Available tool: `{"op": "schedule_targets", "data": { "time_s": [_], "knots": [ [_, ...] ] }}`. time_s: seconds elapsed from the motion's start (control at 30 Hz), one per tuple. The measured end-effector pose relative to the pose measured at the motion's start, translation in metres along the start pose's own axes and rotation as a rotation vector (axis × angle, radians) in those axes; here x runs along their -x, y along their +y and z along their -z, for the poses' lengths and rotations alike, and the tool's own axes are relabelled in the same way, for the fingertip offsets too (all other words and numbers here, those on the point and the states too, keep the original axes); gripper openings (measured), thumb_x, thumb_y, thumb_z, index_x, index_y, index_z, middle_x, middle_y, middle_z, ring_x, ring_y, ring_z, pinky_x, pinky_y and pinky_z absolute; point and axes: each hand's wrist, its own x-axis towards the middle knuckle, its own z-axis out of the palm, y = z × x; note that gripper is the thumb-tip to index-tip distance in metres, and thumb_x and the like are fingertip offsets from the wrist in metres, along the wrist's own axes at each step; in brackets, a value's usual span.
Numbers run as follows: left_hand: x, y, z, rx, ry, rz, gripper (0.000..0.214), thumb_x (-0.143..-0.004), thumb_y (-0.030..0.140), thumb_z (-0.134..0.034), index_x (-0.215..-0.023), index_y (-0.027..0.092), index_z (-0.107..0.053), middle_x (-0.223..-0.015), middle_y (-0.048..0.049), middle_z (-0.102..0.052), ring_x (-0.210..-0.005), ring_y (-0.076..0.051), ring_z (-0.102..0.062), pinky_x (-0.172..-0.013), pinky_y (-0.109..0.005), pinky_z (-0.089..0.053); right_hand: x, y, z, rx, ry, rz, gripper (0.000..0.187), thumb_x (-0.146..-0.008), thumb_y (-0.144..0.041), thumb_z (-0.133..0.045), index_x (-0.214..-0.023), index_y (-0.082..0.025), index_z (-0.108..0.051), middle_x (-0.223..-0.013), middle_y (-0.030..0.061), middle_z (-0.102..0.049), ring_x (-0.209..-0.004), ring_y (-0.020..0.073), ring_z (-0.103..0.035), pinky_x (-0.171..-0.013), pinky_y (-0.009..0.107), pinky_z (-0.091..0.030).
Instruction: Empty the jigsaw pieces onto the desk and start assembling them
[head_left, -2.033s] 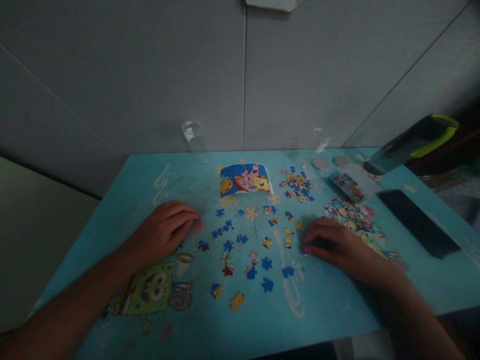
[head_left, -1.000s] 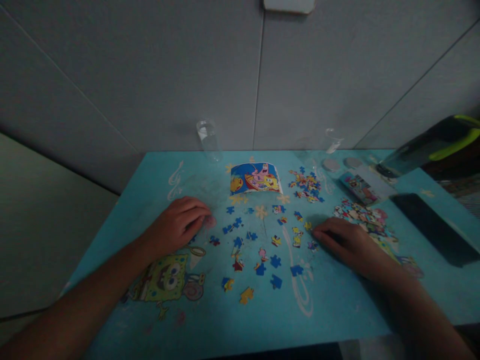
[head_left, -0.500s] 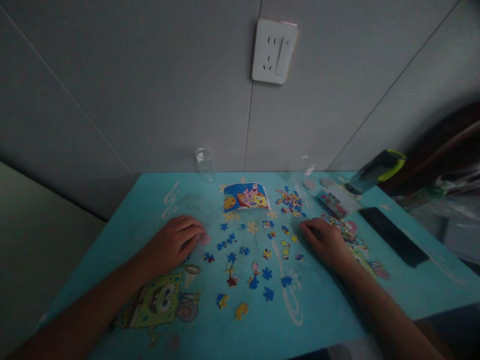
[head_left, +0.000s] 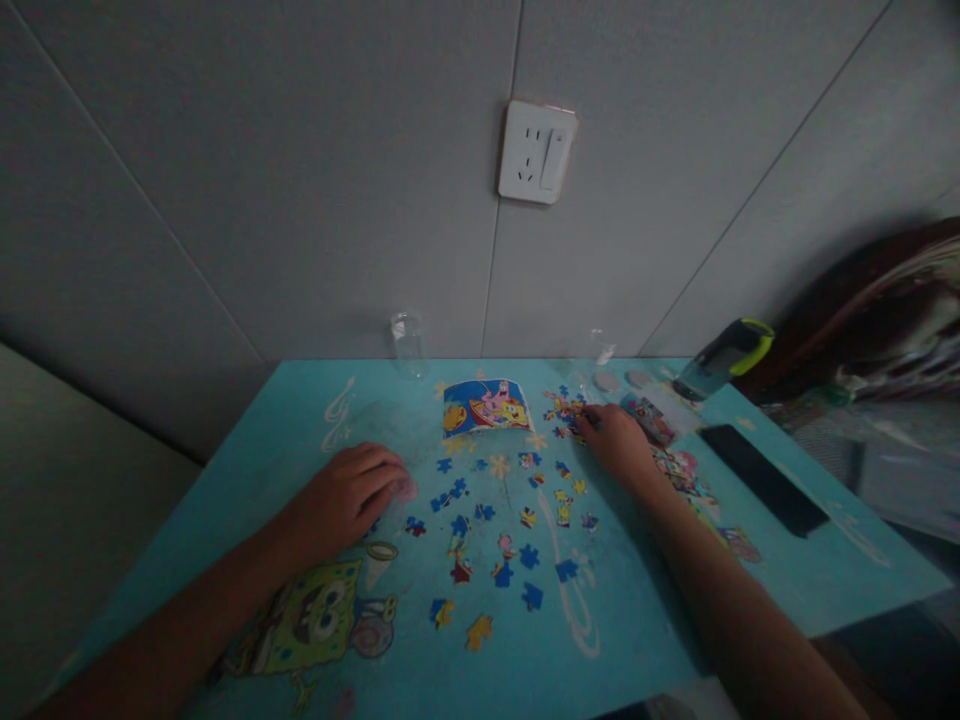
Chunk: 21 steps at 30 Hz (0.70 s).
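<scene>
My left hand (head_left: 358,497) rests on the table at the left with its fingers curled together. A blue puzzle piece (head_left: 373,525) shows partly beneath it, and what its fingers hold, if anything, is hidden. At the right edge of a heap of small jigsaw pieces (head_left: 561,404), my right hand (head_left: 616,437) has its fingertips pressed together. Whatever lies between them is too small and dark to make out. Loose puzzle pieces (head_left: 529,556), mostly blue with some yellow and red, lie scattered between my hands. Behind them stands a slightly curved cartoon picture card (head_left: 487,407).
A clear cup (head_left: 409,348) stands by the wall, and another transparent container (head_left: 602,350) is farther right. Right of my right hand are round lids (head_left: 606,382), a small printed box (head_left: 649,420), a dark bottle (head_left: 721,360) and a long black object (head_left: 765,480). Cartoon prints decorate the turquoise table (head_left: 247,460).
My right hand has moved forward and left, from beside the scattered pieces to the heap. My left hand stays in place on the table. The view has tilted slightly upward.
</scene>
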Motion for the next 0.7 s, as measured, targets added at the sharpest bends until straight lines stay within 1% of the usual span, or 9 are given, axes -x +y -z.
{"op": "schedule_targets", "data": {
  "time_s": [0.1, 0.2, 0.33, 0.47, 0.57, 0.67, 0.7],
  "knots": [
    [0.002, -0.001, -0.001, -0.016, -0.034, 0.014, 0.022, -0.100, 0.022, -0.049, -0.108, 0.023, -0.069, -0.109, -0.0065, -0.067, -0.101, -0.020, -0.061, -0.091, -0.037, -0.051, 0.000, 0.004, -0.002, -0.050, 0.000, 0.006, 0.036, -0.096, -0.045, -0.055, -0.110, -0.020, -0.076, -0.102, 0.0123, -0.075, -0.088, 0.0261, -0.070, -0.077, 0.034, -0.050],
    [0.004, -0.003, -0.002, -0.009, -0.025, 0.041, 0.023, -0.100, 0.023, -0.049, -0.111, 0.023, -0.069, -0.110, -0.0064, -0.067, -0.102, -0.021, -0.061, -0.091, -0.037, -0.051, 0.000, 0.011, 0.000, -0.117, -0.010, 0.019, 0.033, -0.094, -0.044, -0.058, -0.110, -0.021, -0.076, -0.102, 0.0102, -0.076, -0.087, 0.0258, -0.071, -0.078, 0.035, -0.052],
    [0.006, -0.004, -0.003, 0.001, -0.010, 0.056, 0.023, -0.099, 0.025, -0.050, -0.111, 0.024, -0.070, -0.111, -0.0063, -0.067, -0.101, -0.021, -0.062, -0.090, -0.036, -0.052, -0.003, 0.022, 0.003, -0.214, 0.002, 0.000, 0.029, -0.091, -0.042, -0.061, -0.101, -0.021, -0.077, -0.095, 0.0086, -0.077, -0.084, 0.0255, -0.070, -0.080, 0.037, -0.052],
    [0.010, -0.006, -0.004, -0.006, -0.039, 0.081, 0.024, -0.100, 0.025, -0.051, -0.117, 0.024, -0.068, -0.118, -0.0064, -0.065, -0.108, -0.022, -0.060, -0.094, -0.038, -0.050, -0.003, 0.029, 0.007, -0.347, 0.031, -0.050, 0.033, -0.090, -0.045, -0.059, -0.098, -0.018, -0.077, -0.093, 0.0095, -0.077, -0.080, 0.0249, -0.070, -0.077, 0.038, -0.054],
    [0.014, -0.009, -0.005, -0.009, -0.049, 0.083, 0.025, -0.099, 0.023, -0.052, -0.119, 0.025, -0.066, -0.121, -0.0060, -0.063, -0.112, -0.023, -0.059, -0.097, -0.039, -0.049, 0.002, 0.023, 0.012, -0.470, 0.005, -0.064, 0.040, -0.092, -0.048, -0.055, -0.103, -0.016, -0.075, -0.090, 0.0085, -0.077, -0.077, 0.0224, -0.070, -0.071, 0.035, -0.055],
    [0.015, -0.009, -0.005, -0.014, -0.059, 0.096, 0.024, -0.099, 0.023, -0.053, -0.119, 0.025, -0.066, -0.122, -0.0059, -0.063, -0.113, -0.023, -0.058, -0.098, -0.040, -0.048, 0.013, 0.007, 0.017, -0.661, -0.042, -0.071, 0.047, -0.091, -0.051, -0.060, -0.117, -0.015, -0.071, -0.086, 0.0068, -0.076, -0.075, 0.0205, -0.070, -0.069, 0.034, -0.056],
    [0.015, -0.008, -0.005, -0.014, -0.065, 0.101, 0.024, -0.099, 0.023, -0.053, -0.119, 0.025, -0.066, -0.122, -0.0060, -0.063, -0.113, -0.023, -0.058, -0.098, -0.040, -0.048, 0.017, 0.001, 0.018, -0.731, -0.070, -0.073, 0.048, -0.090, -0.051, -0.062, -0.122, -0.016, -0.070, -0.085, 0.0059, -0.076, -0.075, 0.0202, -0.070, -0.069, 0.034, -0.057]
  ]
}}
